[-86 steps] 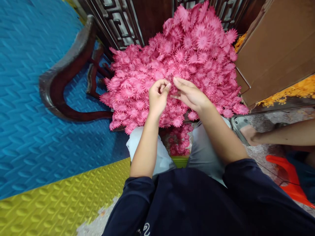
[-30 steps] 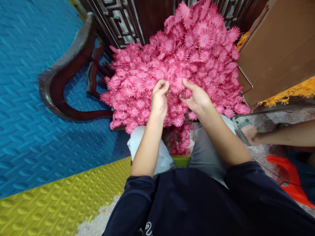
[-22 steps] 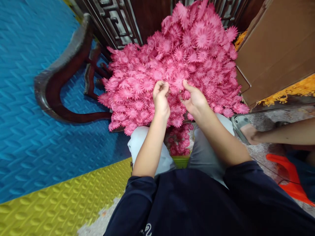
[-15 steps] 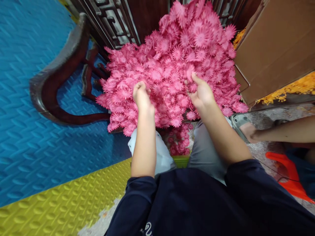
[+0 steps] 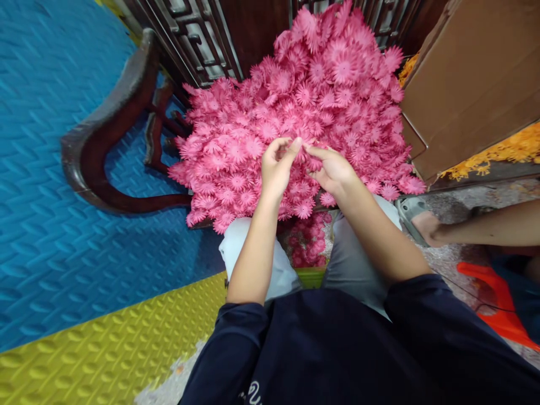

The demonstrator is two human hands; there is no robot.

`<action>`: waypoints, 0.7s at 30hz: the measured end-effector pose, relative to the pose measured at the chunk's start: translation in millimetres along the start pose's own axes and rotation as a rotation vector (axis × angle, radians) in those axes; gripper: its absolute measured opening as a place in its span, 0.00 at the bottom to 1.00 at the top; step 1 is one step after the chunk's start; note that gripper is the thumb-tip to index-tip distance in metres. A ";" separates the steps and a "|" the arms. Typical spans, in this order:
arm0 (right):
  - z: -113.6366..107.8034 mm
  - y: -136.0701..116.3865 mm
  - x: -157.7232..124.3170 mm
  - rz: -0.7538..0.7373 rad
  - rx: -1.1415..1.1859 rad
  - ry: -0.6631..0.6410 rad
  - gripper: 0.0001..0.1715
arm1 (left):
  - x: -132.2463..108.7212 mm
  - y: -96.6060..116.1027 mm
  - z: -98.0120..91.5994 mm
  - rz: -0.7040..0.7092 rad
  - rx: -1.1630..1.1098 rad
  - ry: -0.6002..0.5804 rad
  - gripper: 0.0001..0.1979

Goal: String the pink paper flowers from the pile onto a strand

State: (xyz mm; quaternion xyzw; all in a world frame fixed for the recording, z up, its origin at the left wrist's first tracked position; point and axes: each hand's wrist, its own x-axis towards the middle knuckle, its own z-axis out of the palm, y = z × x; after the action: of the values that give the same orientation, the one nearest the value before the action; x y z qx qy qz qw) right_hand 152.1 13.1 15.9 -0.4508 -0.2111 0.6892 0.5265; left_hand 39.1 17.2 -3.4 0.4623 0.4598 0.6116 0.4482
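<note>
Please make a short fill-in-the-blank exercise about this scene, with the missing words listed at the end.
1. Both hands meet over a heap of flowers whose colour is ____.
2. The left hand and the right hand touch at their ____.
3. The brown cardboard box stands to the ____ of the heap.
4. The floor mat beside the dark wooden chair is ____.

Missing words: pink; fingertips; right; blue
</note>
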 end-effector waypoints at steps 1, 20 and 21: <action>0.6 -0.2 -0.8 0.005 -0.003 -0.018 0.04 | -0.1 0.1 -0.7 -0.008 0.001 -0.011 0.12; 1.5 -1.3 -8.7 -0.171 -0.093 -0.176 0.12 | 1.8 3.3 -6.4 -0.106 -0.160 -0.024 0.14; 1.9 -0.6 -9.1 -0.198 -0.117 -0.177 0.12 | 1.9 3.0 -6.7 -0.085 -0.144 -0.003 0.14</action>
State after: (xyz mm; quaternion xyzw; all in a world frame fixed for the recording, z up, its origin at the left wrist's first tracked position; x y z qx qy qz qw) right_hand 151.2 5.3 20.9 -0.3952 -0.3400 0.6574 0.5441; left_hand 31.8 17.5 -1.1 0.4097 0.4333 0.6228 0.5065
